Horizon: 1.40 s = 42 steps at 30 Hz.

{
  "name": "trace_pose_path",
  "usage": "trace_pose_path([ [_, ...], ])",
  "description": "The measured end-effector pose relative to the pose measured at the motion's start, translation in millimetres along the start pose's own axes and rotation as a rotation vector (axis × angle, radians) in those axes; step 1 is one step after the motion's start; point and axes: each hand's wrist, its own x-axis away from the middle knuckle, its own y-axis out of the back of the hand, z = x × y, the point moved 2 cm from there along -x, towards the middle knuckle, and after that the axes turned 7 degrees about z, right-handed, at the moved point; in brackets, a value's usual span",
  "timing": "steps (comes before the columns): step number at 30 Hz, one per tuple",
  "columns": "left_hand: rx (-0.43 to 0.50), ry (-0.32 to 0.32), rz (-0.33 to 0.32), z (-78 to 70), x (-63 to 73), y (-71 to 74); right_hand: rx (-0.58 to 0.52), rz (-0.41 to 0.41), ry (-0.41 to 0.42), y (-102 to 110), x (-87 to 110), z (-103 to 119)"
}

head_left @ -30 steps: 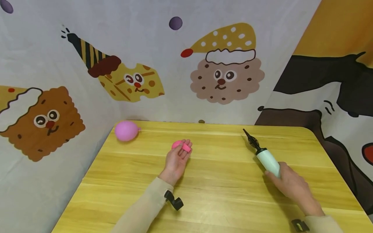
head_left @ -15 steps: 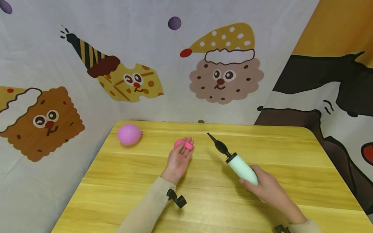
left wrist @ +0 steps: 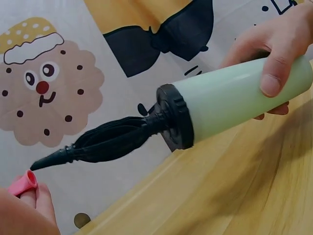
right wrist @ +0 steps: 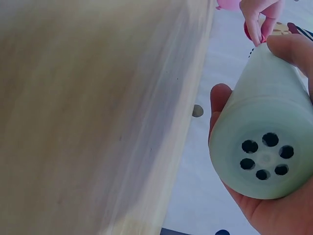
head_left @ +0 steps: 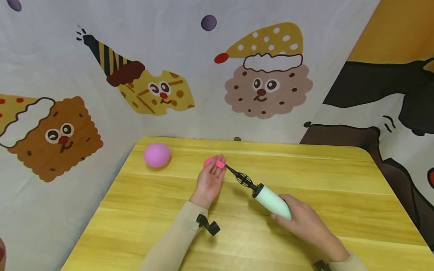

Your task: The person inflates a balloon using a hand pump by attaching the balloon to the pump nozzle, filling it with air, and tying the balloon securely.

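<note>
My left hand (head_left: 208, 182) pinches a limp pink balloon (head_left: 220, 164) between thumb and fingers, its neck pointing right. In the left wrist view the open mouth of the pink balloon (left wrist: 31, 179) faces the black nozzle tip. My right hand (head_left: 306, 220) grips a pale green balloon pump (head_left: 271, 201) round its barrel, above the table. The pump's black nozzle (head_left: 243, 178) points up and left, its tip right at the balloon's mouth. Seen from the right wrist, the pump's rear end (right wrist: 264, 159) has a ring of several holes.
An inflated purple-pink balloon (head_left: 157, 155) rests at the back left of the wooden table (head_left: 271, 248). Behind the table hangs a white cloth (head_left: 190, 45) printed with cartoon biscuits and cheese. A camera clip (head_left: 208, 225) sits on the left sleeve.
My right hand has carried the pump leftward, bringing its nozzle tip to the pink balloon's mouth. The left hand keeps its pinch. The inflated balloon has shifted slightly right in view.
</note>
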Motion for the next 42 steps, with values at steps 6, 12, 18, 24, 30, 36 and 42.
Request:
trace_pose_path([
  [6,-0.034,-0.011,0.001,-0.9,3.5,-1.5,0.023,0.003,0.0,-1,3.6,3],
  [12,-0.125,-0.008,0.053,2.4,7.0,-5.1,0.044,-0.021,0.017,-2,1.3,5],
  [18,-0.182,-0.026,0.089,6.7,10.1,-6.3,0.053,-0.023,0.021,-3,0.1,9],
  [24,-0.212,-0.036,0.124,11.9,13.6,-6.9,0.046,-0.022,0.009,-6,0.1,12],
  [30,-0.239,-0.051,0.153,14.3,18.3,-6.9,0.033,-0.03,0.014,-7,0.6,18],
  [36,-0.243,-0.069,0.164,16.2,21.3,-6.5,0.021,-0.033,0.024,-9,1.0,22],
  [42,-0.273,-0.104,0.19,17.1,23.5,-7.3,0.01,-0.031,0.03,-9,1.7,26],
])
